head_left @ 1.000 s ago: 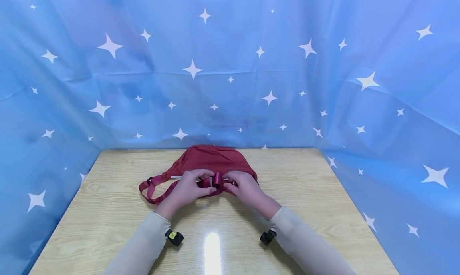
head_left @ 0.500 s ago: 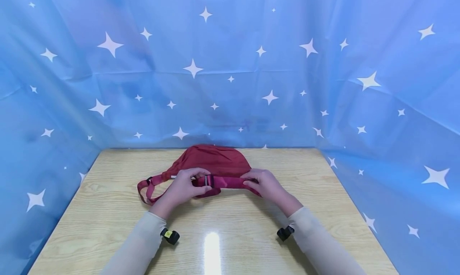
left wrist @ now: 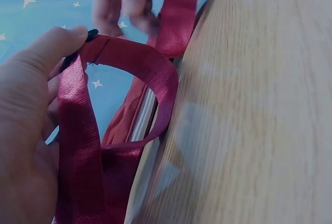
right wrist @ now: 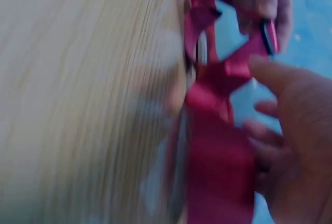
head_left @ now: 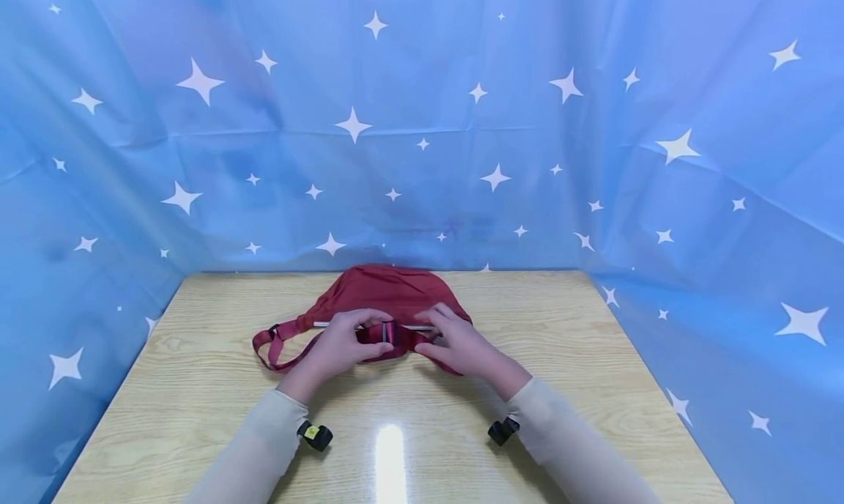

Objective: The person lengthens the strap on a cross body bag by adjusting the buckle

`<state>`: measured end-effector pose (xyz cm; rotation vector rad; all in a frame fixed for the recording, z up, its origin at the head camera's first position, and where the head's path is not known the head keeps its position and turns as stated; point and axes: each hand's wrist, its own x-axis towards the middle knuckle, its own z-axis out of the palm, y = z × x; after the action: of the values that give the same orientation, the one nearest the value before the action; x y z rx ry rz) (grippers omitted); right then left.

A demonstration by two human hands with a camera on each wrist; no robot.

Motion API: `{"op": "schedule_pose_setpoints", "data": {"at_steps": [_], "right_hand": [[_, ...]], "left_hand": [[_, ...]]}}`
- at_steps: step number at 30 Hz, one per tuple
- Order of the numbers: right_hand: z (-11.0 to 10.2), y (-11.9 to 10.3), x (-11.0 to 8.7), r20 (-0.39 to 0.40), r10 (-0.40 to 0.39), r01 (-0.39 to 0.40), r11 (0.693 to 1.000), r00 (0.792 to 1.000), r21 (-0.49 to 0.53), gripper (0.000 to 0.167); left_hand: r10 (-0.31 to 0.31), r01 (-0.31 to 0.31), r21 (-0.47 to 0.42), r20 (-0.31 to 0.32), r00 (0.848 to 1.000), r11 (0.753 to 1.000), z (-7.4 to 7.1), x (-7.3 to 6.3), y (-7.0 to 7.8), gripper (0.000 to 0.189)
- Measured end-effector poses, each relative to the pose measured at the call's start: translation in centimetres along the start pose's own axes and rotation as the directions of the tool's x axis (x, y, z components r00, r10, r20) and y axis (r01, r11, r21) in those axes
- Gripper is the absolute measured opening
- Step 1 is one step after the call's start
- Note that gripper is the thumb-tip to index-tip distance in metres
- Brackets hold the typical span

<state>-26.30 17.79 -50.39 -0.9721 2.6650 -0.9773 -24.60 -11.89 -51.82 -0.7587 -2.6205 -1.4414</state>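
Note:
A dark red waist bag (head_left: pixel 389 291) lies toward the back of the table, its webbing strap (left wrist: pixel 78 146) along the near side. My left hand (head_left: pixel 343 339) pinches the strap at a black slider buckle (head_left: pixel 389 332), thumb on its edge in the left wrist view. From there the strap bends into a loop. Just right of the buckle, my right hand (head_left: pixel 461 346) hovers by the strap with its fingers spread and apart from the thumb. The right wrist view is blurred; there the right thumb (right wrist: pixel 275 73) lies close to or against the strap.
A wooden table (head_left: pixel 560 416) carries the bag. A silvery strip (head_left: pixel 321 324) runs along the bag's lower edge. More strap loops out at the left (head_left: pixel 277 350). A blue star-patterned curtain (head_left: pixel 422 123) surrounds the table's back and sides.
My right hand drew the strap out to the right from the buckle, then let it go and came back left toward it. The left hand stays at the buckle.

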Motion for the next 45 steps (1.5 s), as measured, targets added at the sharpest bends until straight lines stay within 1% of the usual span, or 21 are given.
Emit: {"op": "schedule_pose_setpoints", "data": {"at_steps": [3,6,10,12,14,16,19,21,23,26,31,38,45], "right_hand": [[0.6,-1.1,0.8,-0.027,-0.028,0.028,1.000,0.999,-0.002,0.058],[1.3,-1.9,1.4,-0.053,-0.080,0.080,0.997,0.995,-0.003,0.058],[2.0,-2.1,1.8,-0.101,-0.136,0.133,0.991,0.986,-0.030,0.051],[2.2,-2.1,1.7,-0.119,-0.143,0.136,0.989,0.983,-0.061,0.048],[2.3,-2.1,1.4,-0.128,-0.149,0.142,0.988,0.981,-0.059,0.045],[2.2,-2.2,1.2,-0.134,-0.149,0.146,0.989,0.980,-0.028,0.044],[2.0,-2.2,0.9,-0.153,-0.157,0.163,0.986,0.976,0.026,0.043],[1.9,-2.1,0.8,-0.165,-0.169,0.177,0.984,0.972,0.032,0.044],[1.7,-2.0,0.7,-0.166,-0.191,0.196,0.981,0.967,0.013,0.046],[1.6,-1.9,0.6,-0.156,-0.219,0.221,0.975,0.963,-0.005,0.048],[1.6,-2.2,0.7,-0.141,-0.235,0.240,0.971,0.962,0.021,0.048],[1.6,-2.8,0.7,-0.140,-0.238,0.244,0.969,0.961,0.029,0.045],[1.5,-2.7,0.8,-0.141,-0.311,0.315,0.949,0.940,0.005,0.049]], "left_hand": [[0.005,-0.005,-0.007,0.005,1.000,1.000,0.1,0.0,0.1,0.043],[-0.004,0.005,-0.030,0.014,1.000,1.000,0.1,0.0,0.3,0.043],[-0.022,0.025,-0.077,0.039,0.999,0.997,0.1,0.0,0.4,0.045],[-0.027,0.032,-0.094,0.055,0.998,0.995,0.0,-0.1,0.4,0.046],[-0.029,0.036,-0.100,0.071,0.997,0.994,-0.1,-0.2,0.3,0.047],[-0.036,0.042,-0.084,0.078,0.996,0.996,-0.4,-0.5,0.1,0.041],[-0.047,0.050,-0.044,0.074,0.996,0.998,-1.1,-1.1,-0.2,0.027],[-0.054,0.056,-0.027,0.064,0.996,0.998,-1.6,-1.5,-0.5,0.015],[-0.063,0.065,-0.030,0.060,0.996,0.997,-2.0,-1.9,-0.7,0.010],[-0.068,0.071,-0.056,0.057,0.996,0.996,-2.3,-2.1,-0.8,0.008],[-0.062,0.069,-0.106,0.069,0.996,0.992,-2.1,-2.0,-0.7,0.005],[-0.064,0.071,-0.119,0.060,0.996,0.990,-1.7,-1.7,-0.5,0.008],[-0.059,0.069,-0.121,0.079,0.995,0.990,-1.2,-1.3,-0.6,0.009]]}}
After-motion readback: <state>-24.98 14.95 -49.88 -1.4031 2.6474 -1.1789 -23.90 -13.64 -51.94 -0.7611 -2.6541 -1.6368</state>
